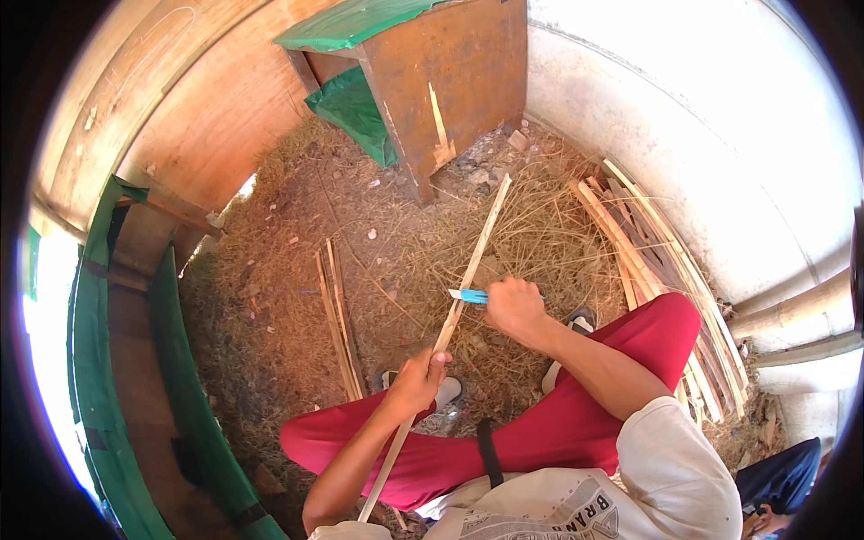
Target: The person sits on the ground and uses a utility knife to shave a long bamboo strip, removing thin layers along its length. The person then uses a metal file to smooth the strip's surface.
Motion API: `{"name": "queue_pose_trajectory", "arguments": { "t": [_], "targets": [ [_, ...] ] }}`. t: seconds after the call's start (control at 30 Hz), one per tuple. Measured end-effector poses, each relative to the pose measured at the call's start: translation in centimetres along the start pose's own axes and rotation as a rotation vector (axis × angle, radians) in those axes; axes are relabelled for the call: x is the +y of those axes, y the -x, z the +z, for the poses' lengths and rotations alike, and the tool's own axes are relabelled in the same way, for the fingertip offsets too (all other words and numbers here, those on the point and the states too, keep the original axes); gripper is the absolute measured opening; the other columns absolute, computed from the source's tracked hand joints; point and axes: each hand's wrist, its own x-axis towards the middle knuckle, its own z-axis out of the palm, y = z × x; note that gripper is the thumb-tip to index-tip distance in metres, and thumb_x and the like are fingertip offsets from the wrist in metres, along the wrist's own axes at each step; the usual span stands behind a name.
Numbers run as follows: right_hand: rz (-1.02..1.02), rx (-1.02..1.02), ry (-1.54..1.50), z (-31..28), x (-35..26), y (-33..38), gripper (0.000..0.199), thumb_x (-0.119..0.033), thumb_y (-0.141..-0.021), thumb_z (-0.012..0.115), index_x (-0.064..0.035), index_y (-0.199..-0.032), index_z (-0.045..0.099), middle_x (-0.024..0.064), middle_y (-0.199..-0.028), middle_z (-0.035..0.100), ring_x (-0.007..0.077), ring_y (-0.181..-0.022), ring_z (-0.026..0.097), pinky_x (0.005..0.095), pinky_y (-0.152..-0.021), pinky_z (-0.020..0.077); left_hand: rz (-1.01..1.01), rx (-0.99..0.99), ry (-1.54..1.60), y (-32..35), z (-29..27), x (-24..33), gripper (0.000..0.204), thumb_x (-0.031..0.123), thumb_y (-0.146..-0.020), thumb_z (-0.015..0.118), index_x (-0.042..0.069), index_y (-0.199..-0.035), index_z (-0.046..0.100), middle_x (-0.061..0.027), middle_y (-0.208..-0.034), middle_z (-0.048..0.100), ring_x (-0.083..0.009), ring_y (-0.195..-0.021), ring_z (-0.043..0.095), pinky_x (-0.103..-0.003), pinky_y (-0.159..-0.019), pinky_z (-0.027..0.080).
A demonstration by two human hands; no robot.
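Observation:
A long, thin bamboo strip (483,236) slants from beside my left forearm up across the middle of the view. My left hand (416,385) is closed around it, below the knife. In my right hand (517,309) is a utility knife (472,296) with a blue handle, gripped in a fist. Its blade lies against the strip, a little above my left hand. The strip's far end points away over the ground, and its near end passes under my left arm.
Bamboo strips (661,252) lie piled along the white wall (693,117) at right. A few more strips (338,324) rest on the ground at left. A wooden cabinet (450,90) with green covering stands ahead. Another person's dark-clothed leg (781,477) shows at lower right.

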Motion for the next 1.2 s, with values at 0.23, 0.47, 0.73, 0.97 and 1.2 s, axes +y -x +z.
{"name": "queue_pose_trajectory", "arguments": {
  "t": [0.23,0.47,0.73,0.97,1.2],
  "targets": [
    [0.022,0.035,0.025,0.4,0.0,-0.4,0.017,-0.012,-0.082,0.061,-0.0004,-0.082,0.073,0.0229,-0.084,0.070,0.0396,-0.080,0.072,0.0499,-0.071,0.0562,0.082,0.087,-0.128,0.2,1.0,-0.1,0.039,0.030,-0.109,0.042,-0.001,-0.096,0.062,-0.0176,-0.068,0.062,-0.0340,-0.063,0.064,-0.044,-0.064,0.049],
    [-0.030,0.158,0.057,3.2,2.0,-1.8,0.018,-0.014,-0.080,0.061,-0.0017,-0.074,0.072,0.0215,-0.074,0.069,0.0395,-0.069,0.071,0.0495,-0.060,0.0560,0.022,0.087,-0.164,0.9,1.7,1.8,0.035,0.026,-0.108,0.043,-0.001,-0.094,0.062,-0.0229,-0.071,0.063,-0.0409,-0.069,0.066,-0.048,-0.067,0.049],
    [0.079,0.120,0.098,2.6,4.0,-3.4,0.018,-0.014,-0.085,0.061,-0.0023,-0.081,0.074,0.0198,-0.081,0.072,0.0373,-0.076,0.073,0.0486,-0.065,0.0577,0.005,0.074,-0.194,1.9,2.8,1.5,0.030,0.022,-0.106,0.046,-0.003,-0.095,0.060,-0.0277,-0.073,0.063,-0.0483,-0.073,0.064,-0.053,-0.067,0.049],
    [0.242,0.086,0.088,1.9,7.2,-5.2,0.022,-0.013,-0.091,0.056,-0.0017,-0.088,0.075,0.0195,-0.089,0.072,0.0371,-0.084,0.073,0.0484,-0.071,0.0576,-0.026,-0.017,-0.200,6.2,2.7,1.6,0.027,0.018,-0.105,0.045,-0.003,-0.095,0.059,-0.0279,-0.072,0.062,-0.0486,-0.076,0.065,-0.054,-0.067,0.049],
    [0.288,0.099,0.101,1.9,8.9,-6.1,0.021,-0.014,-0.091,0.057,-0.0031,-0.090,0.075,0.0173,-0.090,0.072,0.0355,-0.087,0.073,0.0475,-0.072,0.0571,-0.131,-0.071,-0.199,9.3,1.0,2.1,0.026,0.018,-0.105,0.045,-0.001,-0.096,0.060,-0.0225,-0.072,0.064,-0.0434,-0.074,0.067,-0.050,-0.069,0.051]
  ]
}}
